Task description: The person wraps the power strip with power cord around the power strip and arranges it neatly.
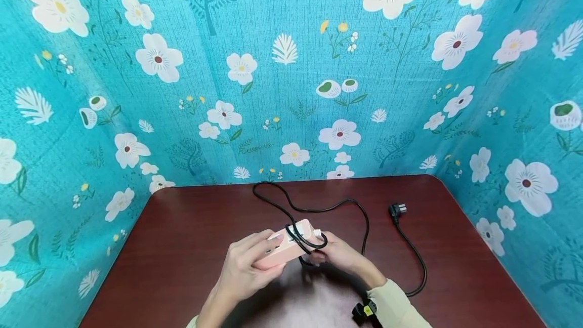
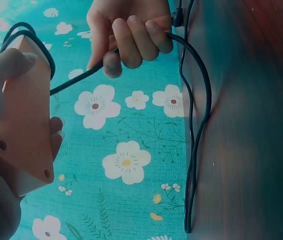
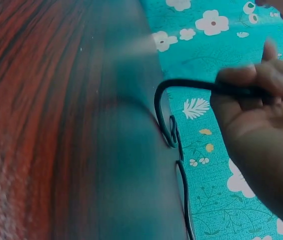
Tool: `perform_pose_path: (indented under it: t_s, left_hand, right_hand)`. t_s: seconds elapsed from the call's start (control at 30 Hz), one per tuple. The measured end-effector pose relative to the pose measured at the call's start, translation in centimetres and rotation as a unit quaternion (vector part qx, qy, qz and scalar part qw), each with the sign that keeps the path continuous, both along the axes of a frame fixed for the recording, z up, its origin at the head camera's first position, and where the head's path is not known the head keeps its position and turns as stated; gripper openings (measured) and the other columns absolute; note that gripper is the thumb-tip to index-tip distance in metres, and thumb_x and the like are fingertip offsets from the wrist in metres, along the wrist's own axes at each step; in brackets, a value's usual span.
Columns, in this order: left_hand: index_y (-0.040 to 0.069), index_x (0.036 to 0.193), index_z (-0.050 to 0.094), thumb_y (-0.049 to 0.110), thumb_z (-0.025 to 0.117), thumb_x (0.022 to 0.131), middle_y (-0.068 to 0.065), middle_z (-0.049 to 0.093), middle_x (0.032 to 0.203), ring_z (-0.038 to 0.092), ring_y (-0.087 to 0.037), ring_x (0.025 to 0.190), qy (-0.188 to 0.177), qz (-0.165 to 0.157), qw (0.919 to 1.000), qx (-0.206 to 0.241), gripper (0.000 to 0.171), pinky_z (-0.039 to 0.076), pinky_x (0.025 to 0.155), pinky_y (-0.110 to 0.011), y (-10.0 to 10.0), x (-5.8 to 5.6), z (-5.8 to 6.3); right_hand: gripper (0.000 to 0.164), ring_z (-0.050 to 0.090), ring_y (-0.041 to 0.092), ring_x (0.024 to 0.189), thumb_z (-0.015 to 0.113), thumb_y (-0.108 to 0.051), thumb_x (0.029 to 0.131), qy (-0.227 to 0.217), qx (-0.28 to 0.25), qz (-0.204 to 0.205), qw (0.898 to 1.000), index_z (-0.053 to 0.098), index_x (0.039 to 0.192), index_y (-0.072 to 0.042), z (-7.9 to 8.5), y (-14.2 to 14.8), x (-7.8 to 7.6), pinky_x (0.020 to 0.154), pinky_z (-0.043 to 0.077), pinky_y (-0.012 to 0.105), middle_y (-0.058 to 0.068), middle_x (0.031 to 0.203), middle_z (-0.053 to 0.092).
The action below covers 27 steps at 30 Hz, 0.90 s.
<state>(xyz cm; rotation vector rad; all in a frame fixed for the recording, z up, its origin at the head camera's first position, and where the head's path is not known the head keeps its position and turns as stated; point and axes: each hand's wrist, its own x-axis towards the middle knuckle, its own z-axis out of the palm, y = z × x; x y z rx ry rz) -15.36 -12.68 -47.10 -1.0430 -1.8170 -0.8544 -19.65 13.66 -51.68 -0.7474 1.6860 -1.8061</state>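
A pink power strip (image 1: 284,253) with a white socket face is held tilted above the table by my left hand (image 1: 246,264), thumb on one side and fingers on the other. Its black cord (image 1: 337,208) loops around the far end of the strip. In the left wrist view, the underside of the strip (image 2: 29,120) shows small round holes. My right hand (image 1: 343,257) is beside the strip's right end. The right wrist view shows that hand (image 3: 261,117) with curled fingers gripping the cord (image 3: 189,83), and a length hangs from it to the table.
The rest of the cord snakes over the dark red table (image 1: 191,237). Its black plug (image 1: 397,210) lies at the right with metal prongs showing. A black object with a yellow label (image 1: 364,312) sits by the right wrist. Floral turquoise cloth (image 1: 282,105) surrounds the table.
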Motion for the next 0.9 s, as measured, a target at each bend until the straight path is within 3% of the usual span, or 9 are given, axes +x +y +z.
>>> perform_pose_path:
  t_s: [0.17,0.33,0.57,0.7,0.8,0.9]
  left_hand:
    - [0.007,0.117,0.079,0.017,0.092,0.072,-0.013,0.078,0.102,0.075,-0.023,0.083,-0.038,0.014,0.9991,0.015,0.048,0.061,0.071,-0.031,-0.19,-0.04,-0.11]
    - [0.009,0.119,0.079,0.012,0.094,0.065,-0.012,0.078,0.102,0.075,-0.022,0.083,-0.066,0.026,0.9972,0.022,0.056,0.060,0.070,-0.028,-0.05,-0.18,-0.11]
    - [0.008,0.117,0.079,0.011,0.093,0.064,-0.011,0.079,0.101,0.075,-0.022,0.082,-0.071,0.050,0.9957,0.030,0.055,0.060,0.070,-0.028,-0.09,-0.54,0.17]
    - [0.008,0.116,0.079,0.011,0.093,0.063,-0.010,0.078,0.100,0.074,-0.020,0.080,-0.066,0.069,0.9952,0.021,0.055,0.059,0.067,-0.029,-0.13,-0.69,0.36]
    - [0.009,0.116,0.079,0.012,0.093,0.063,-0.008,0.078,0.099,0.072,-0.019,0.078,-0.068,0.084,0.9940,0.016,0.055,0.058,0.064,-0.030,-0.20,-0.75,0.45]
    - [0.010,0.116,0.079,0.014,0.094,0.064,-0.007,0.077,0.097,0.070,-0.018,0.076,-0.075,0.094,0.9926,0.017,0.055,0.056,0.063,-0.029,-0.29,-0.88,0.50]
  right_hand:
    - [0.042,0.033,0.008,0.059,0.047,-0.030,0.112,-0.004,0.014,-0.041,0.999,0.047,0.088,0.004,-0.01,-0.27,-0.17,0.058,0.029,0.027,-0.002,0.070,0.041]
    - [0.050,0.040,0.007,0.055,0.046,-0.032,0.113,0.017,0.033,-0.051,0.998,0.052,0.089,0.012,0.01,-0.11,-0.18,0.058,0.041,0.023,-0.002,0.065,0.044]
    - [0.044,0.054,0.008,0.069,0.038,-0.024,0.115,0.017,-0.024,0.010,1.000,0.048,0.096,0.015,-0.04,-0.01,-0.19,0.069,0.048,0.027,0.007,0.077,0.053]
    - [0.037,0.066,0.012,0.084,0.031,-0.017,0.116,0.025,-0.062,0.054,0.996,0.041,0.098,0.014,0.02,-0.10,-0.15,0.086,0.055,0.029,0.024,0.071,0.043]
    - [0.035,0.065,0.017,0.078,0.028,-0.013,0.116,0.022,-0.086,0.073,0.993,0.037,0.099,0.016,0.16,-0.24,-0.06,0.100,0.057,0.037,0.031,0.067,0.029]
    - [0.038,0.051,0.019,0.062,0.029,-0.016,0.116,0.019,-0.082,0.061,0.995,0.035,0.105,0.019,0.28,-0.32,0.04,0.098,0.057,0.037,0.022,0.067,0.026]
